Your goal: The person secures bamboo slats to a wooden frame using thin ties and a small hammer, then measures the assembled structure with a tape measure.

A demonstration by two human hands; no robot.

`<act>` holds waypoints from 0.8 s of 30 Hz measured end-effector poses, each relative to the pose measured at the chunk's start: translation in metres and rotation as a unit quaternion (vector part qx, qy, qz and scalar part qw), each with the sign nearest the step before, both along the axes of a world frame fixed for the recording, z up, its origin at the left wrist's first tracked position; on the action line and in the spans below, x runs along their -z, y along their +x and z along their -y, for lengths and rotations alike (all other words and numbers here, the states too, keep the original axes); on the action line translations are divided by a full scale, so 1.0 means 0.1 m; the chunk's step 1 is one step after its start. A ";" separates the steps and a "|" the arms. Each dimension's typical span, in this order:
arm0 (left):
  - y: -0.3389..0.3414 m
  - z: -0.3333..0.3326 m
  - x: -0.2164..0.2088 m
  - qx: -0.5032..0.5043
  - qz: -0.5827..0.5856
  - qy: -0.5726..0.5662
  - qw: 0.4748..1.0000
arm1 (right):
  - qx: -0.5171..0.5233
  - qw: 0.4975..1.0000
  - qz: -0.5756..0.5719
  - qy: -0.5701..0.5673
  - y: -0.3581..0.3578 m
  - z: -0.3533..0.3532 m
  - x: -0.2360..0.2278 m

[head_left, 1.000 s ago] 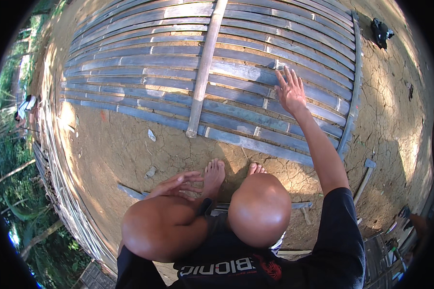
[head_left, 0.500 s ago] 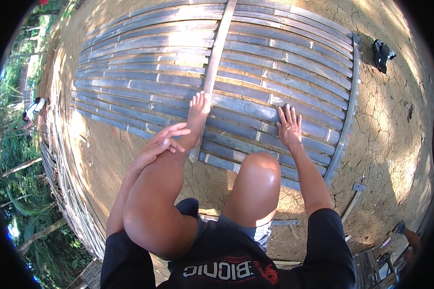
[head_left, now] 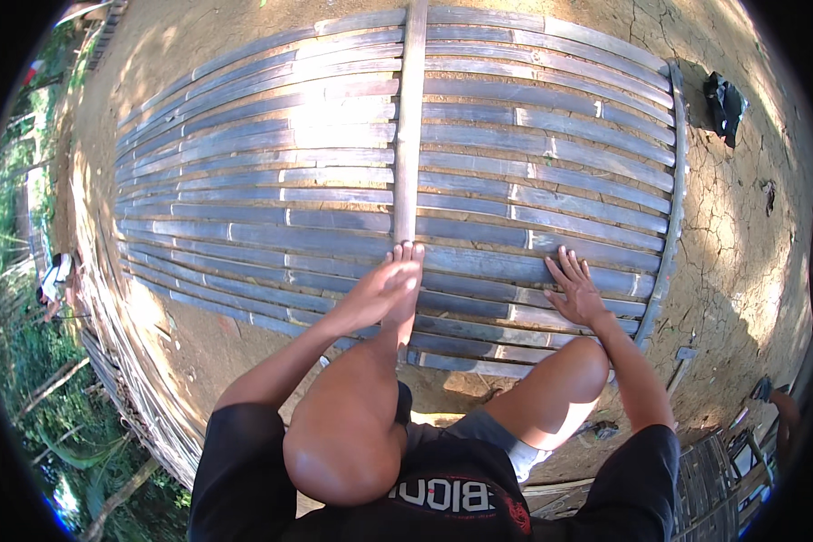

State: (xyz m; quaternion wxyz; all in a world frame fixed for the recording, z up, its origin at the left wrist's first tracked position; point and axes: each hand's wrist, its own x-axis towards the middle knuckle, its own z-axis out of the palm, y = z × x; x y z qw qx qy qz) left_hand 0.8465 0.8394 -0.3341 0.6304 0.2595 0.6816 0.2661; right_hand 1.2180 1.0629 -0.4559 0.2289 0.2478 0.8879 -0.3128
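A wide panel of split bamboo slats [head_left: 334, 239] lies on the ground before me. A long pole [head_left: 408, 135] crosses it lengthwise near the middle, and my bare foot [head_left: 406, 280] presses on the pole's near end. Just over that foot hovers my left hand [head_left: 377, 294], its fingers stretched out and holding nothing; whether it touches the foot I cannot tell. To the right, my right hand [head_left: 576, 289] rests flat on the slats with spread fingers. A narrow bamboo strip [head_left: 676, 190] edges the panel's right end.
On the cracked dirt at right lie a black cloth-like bundle [head_left: 724, 108] and a hammer-like tool [head_left: 683, 361]. Long thin poles [head_left: 144, 379] are heaped at left. A person [head_left: 56, 278] is at far left; another person's limb [head_left: 781, 406] shows at far right.
My left hand has moved from my shin to above my foot. The right hand has shifted slightly right on the slats. My right knee has swung outward, and the view has tilted.
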 end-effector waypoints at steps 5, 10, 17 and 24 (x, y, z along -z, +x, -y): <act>-0.95 -1.17 1.28 0.098 -0.424 0.188 0.880 | -0.020 0.988 0.114 -0.104 -0.40 -0.48 -0.41; -1.67 -2.49 1.69 0.089 -0.506 0.246 0.822 | 0.129 0.965 -0.218 0.061 -1.93 -0.12 -0.25; -1.67 -2.90 2.24 0.061 -0.578 0.265 0.769 | 0.227 0.958 -0.153 0.091 -3.64 0.72 0.40; -1.75 -2.91 2.19 0.044 -0.562 0.272 0.780 | 0.284 0.943 -0.148 0.086 -3.70 0.76 0.61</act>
